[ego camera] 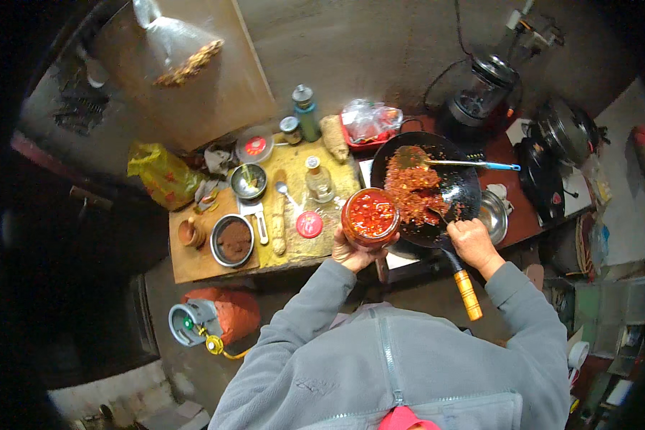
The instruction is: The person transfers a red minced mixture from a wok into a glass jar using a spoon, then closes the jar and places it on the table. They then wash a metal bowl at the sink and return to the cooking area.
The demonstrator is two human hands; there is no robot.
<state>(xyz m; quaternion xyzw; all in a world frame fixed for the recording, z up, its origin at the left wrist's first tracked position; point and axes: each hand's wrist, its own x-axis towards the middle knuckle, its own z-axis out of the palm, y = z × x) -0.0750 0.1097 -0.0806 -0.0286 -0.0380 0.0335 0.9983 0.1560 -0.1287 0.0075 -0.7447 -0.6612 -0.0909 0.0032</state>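
Note:
My left hand (355, 255) holds an open glass jar (371, 219) filled with red chili sauce, beside the left rim of a black wok (465, 185). In the wok lies a heap of chopped red chili mixture (411, 185). My right hand (474, 244) is closed on a spoon, whose bowl (436, 209) dips into the mixture. A spatula with a blue-tipped handle (500, 166) rests across the wok. The wok's wooden handle (468, 295) points toward me. A red lid (309, 224) lies left of the jar, near a glass bottle (320, 183).
Left on the table are a steel bowl of brown powder (233, 241), a cleaver (258, 217), a wooden rolling pin or stick (278, 220) and a small bowl (249, 181). A metal bowl (493, 217) sits right of the wok, a blender (481, 97) behind. A gas cylinder (191, 322) stands at lower left.

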